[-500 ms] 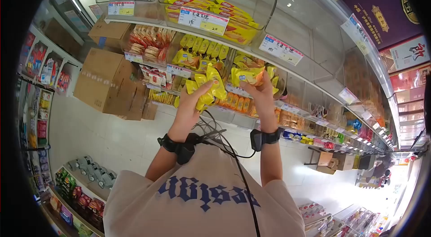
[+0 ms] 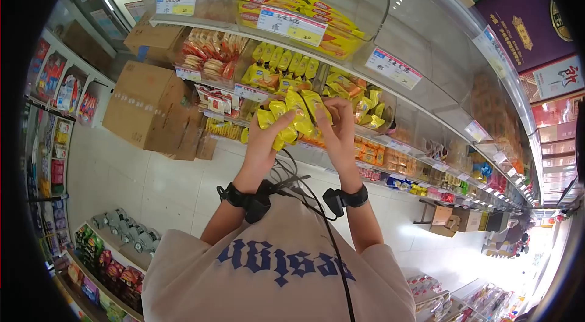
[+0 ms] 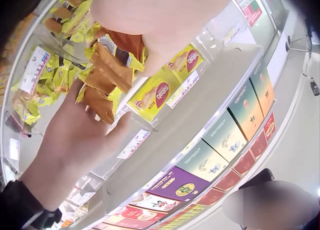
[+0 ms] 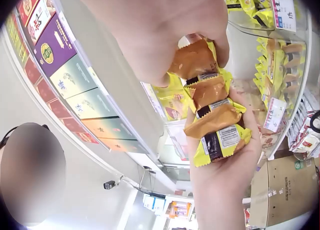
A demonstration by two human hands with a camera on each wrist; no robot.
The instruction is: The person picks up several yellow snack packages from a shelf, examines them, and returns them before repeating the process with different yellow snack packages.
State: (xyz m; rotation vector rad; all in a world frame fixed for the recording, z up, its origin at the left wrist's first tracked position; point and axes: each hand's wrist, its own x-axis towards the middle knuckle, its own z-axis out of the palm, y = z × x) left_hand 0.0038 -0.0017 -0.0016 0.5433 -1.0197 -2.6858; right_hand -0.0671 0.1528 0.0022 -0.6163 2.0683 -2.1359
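Note:
My left hand (image 2: pixel 262 144) holds several small yellow snack packets (image 2: pixel 284 124) in a row, its thumb lying over them. With thumb and fingers, my right hand (image 2: pixel 341 136) grips another yellow packet (image 2: pixel 314 102) at the right end of that row. The hands are close together, in front of the snack shelf. Seen in the right wrist view, the packets' undersides are brown and yellow, and a barcode (image 4: pixel 230 138) shows on one. The left palm (image 4: pixel 227 172) supports the row there. Part of the right packet is hidden behind the right fingers.
Behind the hands, clear shelf bins hold more yellow packets (image 2: pixel 262 78). Larger yellow packs (image 2: pixel 329 42) fill the bin above. Price tags (image 2: pixel 292 24) line the shelf edges. Cardboard boxes (image 2: pixel 143 102) stand at the left, and black cables (image 2: pixel 304 191) hang between the wrists.
My right hand has moved left with its packet, bringing it against the row in my left hand. The view has shifted slightly; the left hand keeps its hold.

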